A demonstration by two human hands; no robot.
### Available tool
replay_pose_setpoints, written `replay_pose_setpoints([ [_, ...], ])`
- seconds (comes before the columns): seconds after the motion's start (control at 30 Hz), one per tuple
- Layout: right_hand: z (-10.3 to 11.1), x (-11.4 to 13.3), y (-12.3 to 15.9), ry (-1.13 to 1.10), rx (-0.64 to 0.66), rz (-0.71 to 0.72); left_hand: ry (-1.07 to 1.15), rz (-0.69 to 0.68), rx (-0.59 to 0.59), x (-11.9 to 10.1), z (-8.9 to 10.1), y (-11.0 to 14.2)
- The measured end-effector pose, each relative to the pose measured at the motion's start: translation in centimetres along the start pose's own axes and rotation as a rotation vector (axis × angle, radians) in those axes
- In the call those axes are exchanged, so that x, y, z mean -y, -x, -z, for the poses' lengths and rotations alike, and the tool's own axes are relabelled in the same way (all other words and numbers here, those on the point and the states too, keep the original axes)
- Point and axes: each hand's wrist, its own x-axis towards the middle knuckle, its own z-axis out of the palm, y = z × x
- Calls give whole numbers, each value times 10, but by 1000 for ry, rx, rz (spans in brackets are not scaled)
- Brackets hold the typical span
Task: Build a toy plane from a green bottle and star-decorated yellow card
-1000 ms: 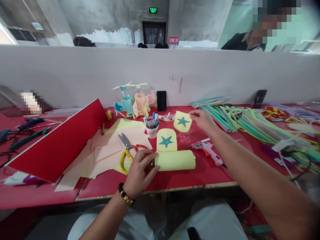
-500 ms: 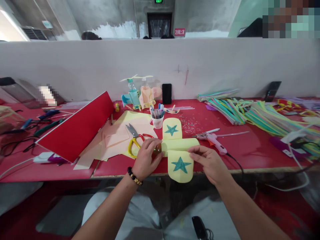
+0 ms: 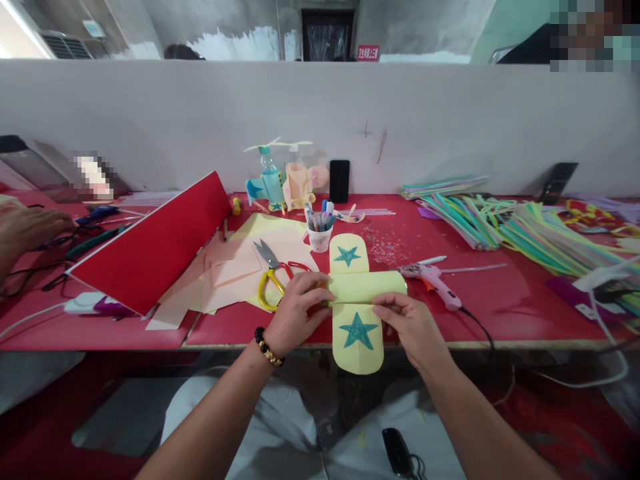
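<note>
My left hand (image 3: pixel 295 313) grips the left end of a pale yellow paper tube (image 3: pixel 367 287) lying across the red table. My right hand (image 3: pixel 410 327) pinches the top edge of a rounded yellow paper piece (image 3: pixel 357 338) with a hand-drawn teal star, holding it against the tube's near side. A matching star piece (image 3: pixel 349 254) lies flat against the tube's far side. Yellow-handled scissors (image 3: pixel 270 280) lie just beyond my left hand on sheets of peach and yellow paper (image 3: pixel 235 273).
A pink glue gun (image 3: pixel 434 281) lies right of the tube, and a cup of markers (image 3: pixel 319 235) stands behind it. Bundled coloured paper straws (image 3: pixel 465 223) fill the right. A red board (image 3: pixel 145 243) leans at left, beside a co-worker's hand (image 3: pixel 25 230). A low white wall (image 3: pixel 320 120) backs the table.
My right hand has brought the star piece from above the table down against the tube's near side. The view has tilted downward, and a co-worker's hand has appeared at the left.
</note>
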Motion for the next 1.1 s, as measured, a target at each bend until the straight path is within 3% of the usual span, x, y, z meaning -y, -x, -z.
replay_pose_setpoints([
  [0.37, 6, 0, -1, 10, -9, 0, 9, 33, -20, -3, -1, -3],
  [0.53, 16, 3, -2, 79, -2, 81, 5, 25, -52, -5, -2, -4],
  [0.63, 23, 4, 0, 296, -29, 236, 13, 37, -51, -7, -3, -3],
  [0.77, 27, 4, -1, 770, -178, 705, 14, 53, -41, -9, -4, -2],
  [0.83, 28, 4, -3, 896, -220, 848, 17, 49, -50, -9, -5, -2],
  [0.93, 29, 3, -9, 933, -175, 912, 27, 36, -69, -7, -5, -1],
  [1.1, 33, 5, -23, 934, 25, 923, 36, 42, -66, -7, -5, -2],
])
